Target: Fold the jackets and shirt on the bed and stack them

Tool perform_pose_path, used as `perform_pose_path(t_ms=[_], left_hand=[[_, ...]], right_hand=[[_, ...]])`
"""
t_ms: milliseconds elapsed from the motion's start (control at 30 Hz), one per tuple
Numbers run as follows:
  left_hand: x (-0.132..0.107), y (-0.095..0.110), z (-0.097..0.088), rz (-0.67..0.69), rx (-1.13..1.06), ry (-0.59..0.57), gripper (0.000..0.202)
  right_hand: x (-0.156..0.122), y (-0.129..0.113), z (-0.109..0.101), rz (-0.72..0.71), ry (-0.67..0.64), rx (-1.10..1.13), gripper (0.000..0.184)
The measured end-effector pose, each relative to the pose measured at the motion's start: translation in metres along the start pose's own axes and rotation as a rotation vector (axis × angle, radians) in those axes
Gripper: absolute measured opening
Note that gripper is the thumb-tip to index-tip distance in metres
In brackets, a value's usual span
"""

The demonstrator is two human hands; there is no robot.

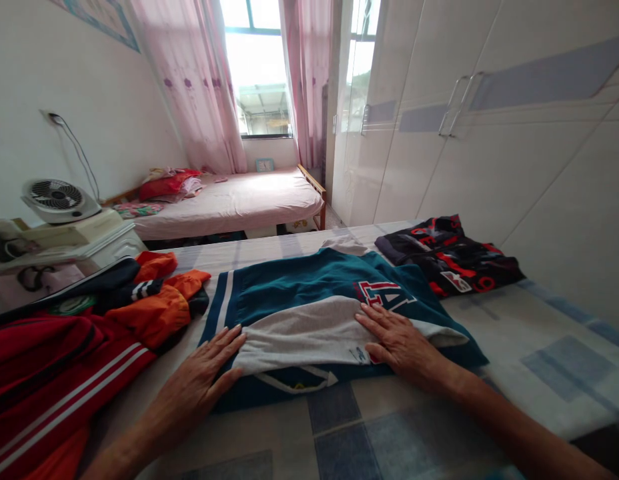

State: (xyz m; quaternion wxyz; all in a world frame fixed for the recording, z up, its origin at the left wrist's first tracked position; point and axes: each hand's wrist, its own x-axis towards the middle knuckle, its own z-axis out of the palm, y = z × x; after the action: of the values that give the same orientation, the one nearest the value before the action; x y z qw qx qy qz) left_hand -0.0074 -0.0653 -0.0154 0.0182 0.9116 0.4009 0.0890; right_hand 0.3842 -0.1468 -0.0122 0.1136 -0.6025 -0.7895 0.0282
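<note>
A teal jacket [289, 280] with white stripes and red-and-white letters lies on the bed in front of me. Its light grey sleeve [299, 330] is folded across the body. My left hand [204, 370] rests at the left end of that sleeve, fingers stretched out and flat. Over the sleeve's right part, beside the letters, my right hand [397, 343] lies with its fingers spread. Neither hand grips anything. Some of the cloth under both palms is hidden.
A folded black-and-red garment [449, 257] lies at the back right of the checked bedsheet [399, 433]. On the left is a pile with a red jacket [54, 373] and an orange garment [154, 310]. A fan [59, 197], a second bed [239, 200] and a white wardrobe [439, 173] stand beyond.
</note>
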Motion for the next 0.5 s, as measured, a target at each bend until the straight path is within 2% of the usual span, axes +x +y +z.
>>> perform_pose_path(t_ms=[33, 100, 167, 233, 300, 367, 500], left_hand=[[0.003, -0.005, -0.004, -0.026, -0.034, -0.024, 0.044], [0.016, -0.016, -0.014, -0.107, -0.071, 0.0, 0.041], [0.042, -0.028, -0.023, -0.172, -0.067, 0.082, 0.043], [0.075, -0.044, -0.027, -0.182, -0.039, 0.147, 0.047], [0.111, -0.062, -0.024, -0.187, 0.0, 0.139, 0.047], [0.141, -0.081, -0.018, -0.218, 0.032, 0.087, 0.049], [0.175, -0.107, -0.01, -0.24, 0.018, -0.007, 0.059]], right_hand=[[0.004, 0.004, -0.008, 0.003, -0.034, 0.046, 0.045], [0.02, 0.015, -0.029, 0.04, -0.028, 0.148, 0.039], [0.047, 0.032, -0.049, 0.113, 0.079, 0.209, 0.037], [0.083, 0.055, -0.061, 0.19, 0.197, 0.206, 0.036], [0.124, 0.08, -0.062, 0.27, 0.226, 0.17, 0.039], [0.163, 0.105, -0.054, 0.359, 0.196, 0.141, 0.042], [0.223, 0.138, -0.032, 0.456, 0.177, 0.118, 0.047]])
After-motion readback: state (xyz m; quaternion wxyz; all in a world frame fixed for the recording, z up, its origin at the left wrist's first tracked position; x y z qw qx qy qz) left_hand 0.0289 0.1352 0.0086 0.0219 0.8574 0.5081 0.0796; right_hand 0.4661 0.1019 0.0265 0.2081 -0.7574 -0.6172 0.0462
